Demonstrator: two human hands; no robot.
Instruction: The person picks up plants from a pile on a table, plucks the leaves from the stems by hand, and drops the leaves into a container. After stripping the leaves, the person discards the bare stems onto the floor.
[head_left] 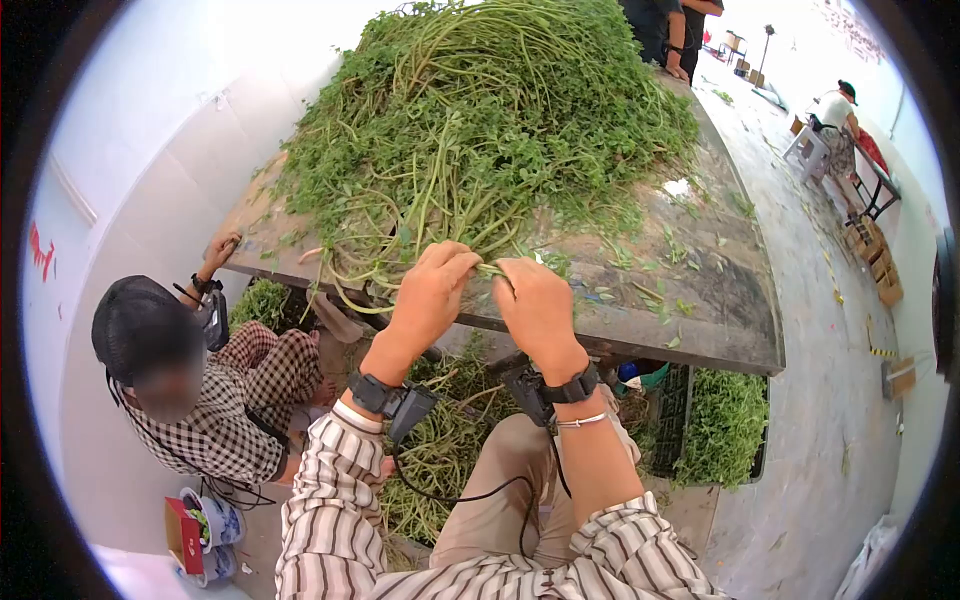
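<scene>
A large heap of leafy green stems (500, 120) covers much of a worn wooden table (710, 310). At the table's near edge, my left hand (433, 290) is closed with its fingers curled over a few green stems (487, 269). Just to its right, my right hand (537, 302) pinches the same stems, thumb side toward the left hand. A short stretch of stem shows between the two hands. My fingertips are partly hidden behind the backs of the hands. Longer loose stems trail from the heap to the left of my left hand.
A seated person in a checked shirt (205, 420) is at left, one hand on the table edge. Cut stems (430, 490) lie below by my legs. A black crate (675, 420) of greens stands under the table's right side. Other people are farther back.
</scene>
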